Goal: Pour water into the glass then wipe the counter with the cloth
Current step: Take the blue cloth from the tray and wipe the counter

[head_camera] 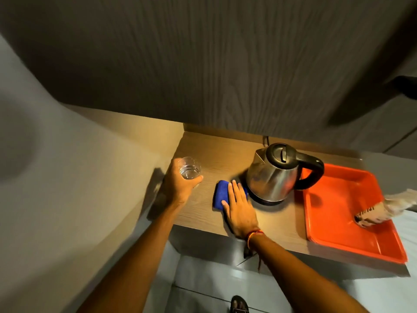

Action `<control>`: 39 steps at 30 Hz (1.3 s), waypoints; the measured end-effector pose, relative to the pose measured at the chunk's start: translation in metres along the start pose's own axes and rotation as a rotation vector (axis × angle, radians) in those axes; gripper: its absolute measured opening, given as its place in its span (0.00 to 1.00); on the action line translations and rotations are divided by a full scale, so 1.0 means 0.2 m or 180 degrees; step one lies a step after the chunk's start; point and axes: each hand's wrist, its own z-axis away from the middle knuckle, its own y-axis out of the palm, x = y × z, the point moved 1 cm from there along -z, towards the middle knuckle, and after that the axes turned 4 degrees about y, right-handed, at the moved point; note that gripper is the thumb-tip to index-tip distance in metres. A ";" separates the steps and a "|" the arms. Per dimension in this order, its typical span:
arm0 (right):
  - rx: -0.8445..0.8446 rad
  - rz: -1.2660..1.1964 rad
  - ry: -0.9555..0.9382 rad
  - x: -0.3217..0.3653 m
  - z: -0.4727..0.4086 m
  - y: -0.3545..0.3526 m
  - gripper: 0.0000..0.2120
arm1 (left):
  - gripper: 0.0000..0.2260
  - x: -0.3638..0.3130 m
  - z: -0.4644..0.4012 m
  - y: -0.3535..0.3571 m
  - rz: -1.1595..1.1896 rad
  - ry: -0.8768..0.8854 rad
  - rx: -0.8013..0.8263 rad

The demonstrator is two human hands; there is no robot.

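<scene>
A clear glass (pixel 190 168) with some water in it stands at the left of the wooden counter (pixel 214 154). My left hand (pixel 178 184) is wrapped around the glass. A folded blue cloth (pixel 220 195) lies on the counter just left of the kettle. My right hand (pixel 239 206) presses flat on the cloth, fingers spread, hiding its right part. The steel kettle (pixel 274 175) with a black lid and handle sits on its base at the middle of the counter.
An orange tray (pixel 338 199) lies at the right end of the counter, with a paper-wrapped item (pixel 374 213) in it. A wall rises close on the left. A dark wood-grain panel overhangs the back. A sandalled foot (pixel 239 304) shows on the floor below.
</scene>
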 end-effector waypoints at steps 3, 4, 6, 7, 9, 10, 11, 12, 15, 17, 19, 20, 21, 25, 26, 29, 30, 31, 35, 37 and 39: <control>0.0053 -0.0051 0.0029 0.08 -0.14 -0.04 0.31 | 0.35 -0.02 -0.02 -0.11 -0.0256 0.0205 -0.0065; 0.0091 -0.0048 0.0046 0.12 -0.18 -0.06 0.31 | 0.35 -0.03 -0.02 -0.14 -0.0328 0.0271 -0.0084; 0.0169 -0.0061 0.0073 0.19 -0.23 -0.08 0.31 | 0.35 -0.06 -0.03 -0.19 -0.0412 0.0351 -0.0111; 0.0186 -0.0044 0.0060 0.22 -0.24 -0.08 0.30 | 0.35 -0.07 -0.04 -0.20 -0.0427 0.0385 -0.0127; 0.0213 -0.0004 -0.0042 0.30 -0.25 -0.07 0.29 | 0.35 -0.08 -0.05 -0.24 -0.0432 0.0440 -0.0170; 0.0244 0.0017 -0.0128 0.35 -0.24 -0.05 0.29 | 0.35 -0.10 -0.05 -0.26 -0.0436 0.0466 -0.0197; 0.0287 0.0055 -0.0237 0.39 -0.22 -0.03 0.28 | 0.35 -0.11 -0.07 -0.26 -0.0434 0.0486 -0.0225; 0.0349 0.0078 -0.0369 0.43 -0.19 0.00 0.29 | 0.35 -0.12 -0.08 -0.27 -0.0438 0.0501 -0.0249; 0.0480 0.0086 -0.0711 0.51 -0.04 0.11 0.32 | 0.34 -0.15 -0.10 -0.28 -0.0389 0.0508 -0.0278; 0.0469 0.0124 -0.0852 0.48 0.04 0.16 0.34 | 0.34 -0.16 -0.10 -0.27 -0.0337 0.0516 -0.0244; 0.0395 0.0232 -0.0910 0.41 0.09 0.18 0.33 | 0.33 -0.18 -0.10 -0.24 -0.0358 0.0559 -0.0193; 0.0377 0.0263 -0.0908 0.36 0.10 0.17 0.33 | 0.33 -0.18 -0.09 -0.22 -0.0351 0.0562 -0.0144; 0.0349 0.0290 -0.0871 0.31 0.12 0.16 0.32 | 0.33 -0.18 -0.08 -0.19 -0.0309 0.0532 -0.0073; 0.0126 0.0420 -0.0502 0.06 0.20 0.09 0.32 | 0.36 -0.16 -0.02 -0.08 -0.0161 0.0234 0.0267; 0.0061 0.0458 -0.0395 -0.01 0.23 0.07 0.33 | 0.37 -0.15 0.01 -0.04 -0.0108 0.0174 0.0346; -0.0061 0.0420 -0.0142 -0.19 0.34 0.03 0.34 | 0.35 -0.14 0.07 0.07 0.0216 0.0019 0.0531; -0.0077 0.0390 -0.0082 -0.24 0.38 0.03 0.34 | 0.35 -0.15 0.09 0.10 0.0238 -0.0020 0.0602; -0.0075 0.0333 -0.0031 -0.27 0.42 0.02 0.34 | 0.35 -0.15 0.11 0.12 0.0184 -0.0052 0.0681; 0.0022 0.0065 0.0087 -0.33 0.48 -0.04 0.33 | 0.34 -0.15 0.17 0.21 0.0108 -0.0210 0.0895; -0.0047 -0.0375 0.0250 -0.33 0.48 -0.07 0.28 | 0.34 -0.15 0.19 0.24 0.0104 -0.0287 0.0962; -0.0328 -0.1024 0.0562 -0.34 0.49 -0.10 0.22 | 0.35 -0.14 0.22 0.27 0.0119 -0.0348 0.1023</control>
